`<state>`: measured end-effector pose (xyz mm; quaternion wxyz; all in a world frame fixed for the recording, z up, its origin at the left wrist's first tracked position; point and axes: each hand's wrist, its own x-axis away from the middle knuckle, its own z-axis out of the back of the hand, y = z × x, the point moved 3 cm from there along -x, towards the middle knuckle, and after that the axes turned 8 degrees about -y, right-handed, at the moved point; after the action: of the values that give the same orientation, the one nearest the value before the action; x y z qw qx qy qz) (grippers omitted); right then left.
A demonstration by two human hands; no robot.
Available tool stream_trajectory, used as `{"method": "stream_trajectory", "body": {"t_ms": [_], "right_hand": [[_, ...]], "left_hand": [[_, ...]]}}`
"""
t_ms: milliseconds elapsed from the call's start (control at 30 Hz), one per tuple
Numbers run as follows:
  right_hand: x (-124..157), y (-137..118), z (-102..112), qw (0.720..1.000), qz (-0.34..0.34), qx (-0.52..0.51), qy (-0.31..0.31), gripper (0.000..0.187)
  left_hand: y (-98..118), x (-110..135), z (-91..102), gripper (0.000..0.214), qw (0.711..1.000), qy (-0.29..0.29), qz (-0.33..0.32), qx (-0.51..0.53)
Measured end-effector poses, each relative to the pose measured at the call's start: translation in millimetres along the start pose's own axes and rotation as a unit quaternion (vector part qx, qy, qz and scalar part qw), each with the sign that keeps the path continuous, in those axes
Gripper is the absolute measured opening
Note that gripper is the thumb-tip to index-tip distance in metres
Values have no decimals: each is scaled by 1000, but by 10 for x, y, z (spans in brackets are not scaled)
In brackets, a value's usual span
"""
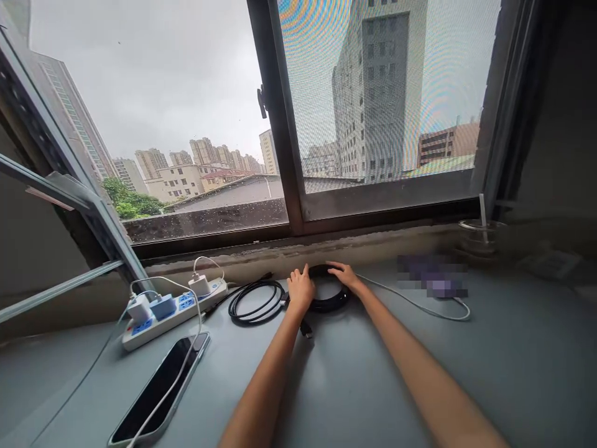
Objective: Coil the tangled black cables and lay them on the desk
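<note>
A coiled black cable (329, 302) lies on the grey table near the window. My left hand (300, 290) rests on the coil's left side, fingers curled over it. My right hand (344, 275) lies on the coil's right top edge, fingers bent over the loop. A black plug end (306, 328) of the cable sticks out toward me beside my left wrist. A second, looser coil of black cable (255, 302) lies just left of my left hand, apart from it.
A white power strip (170, 314) with several chargers plugged in sits at the left. A phone (161, 389) lies face up in front of it with a white wire across it. A white cable (420, 306) runs right to a blurred purple object (436, 280). A plastic cup (480, 239) stands by the window.
</note>
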<state>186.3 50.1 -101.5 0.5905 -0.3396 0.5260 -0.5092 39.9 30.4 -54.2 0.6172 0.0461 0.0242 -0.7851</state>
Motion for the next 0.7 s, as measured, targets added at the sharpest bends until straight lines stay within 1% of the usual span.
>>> {"method": "stream_trajectory", "body": {"t_ms": [233, 367, 500, 600, 700], "right_hand": [[1, 30, -16, 996, 3, -81, 41, 28], [9, 45, 40, 987, -13, -122, 108, 28], [19, 85, 128, 969, -46, -157, 184, 30], [21, 109, 164, 957, -74, -169, 223, 32], [30, 113, 176, 950, -91, -167, 247, 32]], "left_hand": [[-10, -13, 14, 54, 1000, 4, 3, 8], [-19, -21, 17, 53, 1000, 4, 5, 15], [-34, -19, 24, 51, 999, 7, 14, 31], [-38, -19, 21, 50, 999, 9, 14, 39], [-39, -23, 14, 50, 999, 11, 14, 43]]}}
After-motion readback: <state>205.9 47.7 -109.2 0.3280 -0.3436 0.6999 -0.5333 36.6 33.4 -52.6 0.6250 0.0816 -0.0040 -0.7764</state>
